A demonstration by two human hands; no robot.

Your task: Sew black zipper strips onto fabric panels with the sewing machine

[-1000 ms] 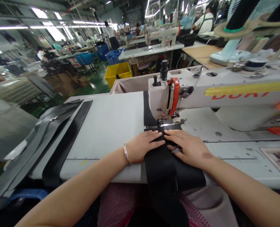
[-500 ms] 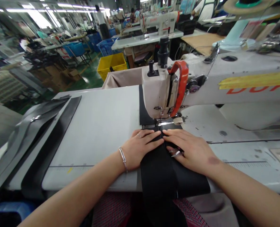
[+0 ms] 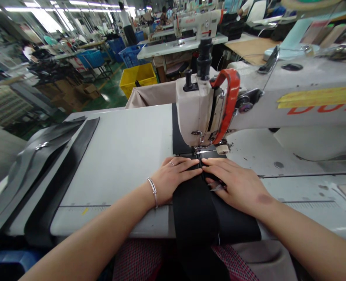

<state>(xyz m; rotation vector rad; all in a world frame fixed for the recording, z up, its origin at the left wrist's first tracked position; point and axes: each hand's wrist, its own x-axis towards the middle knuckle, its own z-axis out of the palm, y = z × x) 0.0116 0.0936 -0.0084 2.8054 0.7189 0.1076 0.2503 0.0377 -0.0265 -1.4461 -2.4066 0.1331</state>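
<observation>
Black fabric strips (image 3: pixel 194 210) lie under the needle of a white sewing machine (image 3: pixel 190 113) and hang over the table's front edge. Flat on the left strip, close before the presser foot (image 3: pixel 198 150), rests my left hand (image 3: pixel 175 177), fingers extended. My right hand (image 3: pixel 234 183) presses the right strip with its upper fingers stretched toward the seam. Small metal snips (image 3: pixel 217 187) stick out beneath that palm, held by the lower fingers. Both hands' fingertips nearly meet at the seam.
Dark strips (image 3: pixel 64 171) are draped on the left of the white table (image 3: pixel 123 156). Behind it stand a yellow bin (image 3: pixel 137 78), blue crates (image 3: pixel 128 56) and another sewing machine (image 3: pixel 199 25). A person (image 3: pixel 126 25) stands in the far background.
The view has shifted slightly, and the machine head appears a little farther right. Both hands keep nearly the same place on the fabric.
</observation>
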